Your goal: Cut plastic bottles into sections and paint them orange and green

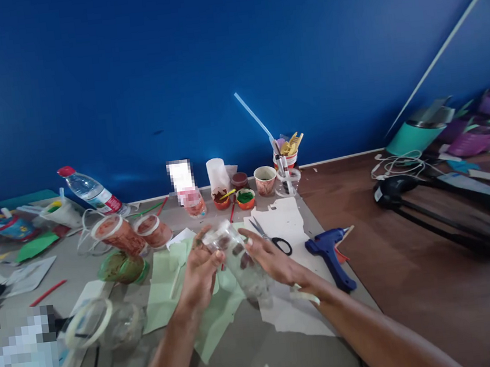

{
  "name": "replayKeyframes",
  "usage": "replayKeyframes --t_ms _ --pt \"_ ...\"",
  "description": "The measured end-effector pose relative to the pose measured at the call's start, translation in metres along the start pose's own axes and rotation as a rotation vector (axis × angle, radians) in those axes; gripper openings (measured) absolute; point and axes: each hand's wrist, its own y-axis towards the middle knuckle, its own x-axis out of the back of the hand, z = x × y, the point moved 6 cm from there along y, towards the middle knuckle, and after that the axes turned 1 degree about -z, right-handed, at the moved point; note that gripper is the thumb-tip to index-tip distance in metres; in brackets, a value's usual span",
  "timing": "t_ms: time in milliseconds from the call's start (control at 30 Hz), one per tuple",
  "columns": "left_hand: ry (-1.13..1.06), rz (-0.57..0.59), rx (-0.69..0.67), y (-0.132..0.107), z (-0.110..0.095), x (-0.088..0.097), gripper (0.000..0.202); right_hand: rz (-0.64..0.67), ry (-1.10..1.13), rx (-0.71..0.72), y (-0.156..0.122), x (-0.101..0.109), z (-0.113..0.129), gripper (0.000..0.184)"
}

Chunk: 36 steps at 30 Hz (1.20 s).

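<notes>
A clear plastic container [251, 279], blurred and tilted, is held between my two hands over the sheets of paper. My left hand [202, 267] grips it by the upper left end, thumb on the near side. Across its right side lies my right hand [272, 256], and some of the fingers show through the clear wall. Just beyond my right hand are scissors [283, 245] with black handles, lying on torn white paper [286, 217]. Light green paper [163, 297] spreads beneath my left hand, with a pale plastic spoon [177, 278] on it.
A blue glue gun [332, 256] lies right of the paper. Reddish-smeared cups [119, 233], a green-smeared cup [122, 267] and a water bottle [92, 191] stand left. Small paint pots [245, 199] line the blue wall [215, 64]. A black-handled object [445, 215] sits far right.
</notes>
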Motion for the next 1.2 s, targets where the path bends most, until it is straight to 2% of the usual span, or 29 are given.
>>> replayKeyframes --t_ms 133,233,333,433,633,700,833,933,1067,1167,1200 --pt "-0.071 -0.124 -0.070 0.003 -0.003 0.009 0.070 -0.297 -0.252 0.085 0.002 0.033 0.021 0.046" --pt "-0.068 -0.161 -0.080 0.003 -0.002 0.012 0.068 -0.367 -0.425 0.146 0.000 0.053 0.037 0.036" --pt "-0.043 -0.111 -0.092 0.003 -0.001 0.010 0.063 -0.333 -0.687 0.124 -0.005 0.063 0.051 0.035" --pt "-0.020 -0.068 -0.083 0.002 -0.001 0.009 0.059 -0.251 -0.935 -0.013 -0.010 0.062 0.052 0.035" --pt "-0.004 -0.016 -0.038 -0.001 0.000 0.003 0.059 -0.086 -1.371 -0.276 -0.011 0.041 0.021 0.034" --pt "0.018 0.006 -0.040 -0.001 0.002 0.001 0.062 -0.080 -1.410 -0.319 -0.008 0.038 0.010 0.034" --pt "0.045 0.028 -0.044 0.001 0.007 0.003 0.073 -0.089 -1.434 -0.306 0.000 0.034 0.001 0.033" --pt "0.063 0.030 -0.023 0.001 0.011 0.006 0.079 -0.089 -1.438 -0.304 0.003 0.034 0.002 0.033" --pt "0.046 0.030 -0.041 0.001 0.010 0.006 0.075 -0.094 -1.417 -0.320 -0.002 0.041 0.010 0.029" --pt "0.016 0.033 -0.043 0.001 0.011 0.006 0.074 -0.128 -1.319 -0.274 -0.012 0.054 0.013 0.026" --pt "0.012 0.031 -0.037 0.001 0.011 0.006 0.074 -0.164 -1.187 -0.216 -0.016 0.059 0.013 0.025"
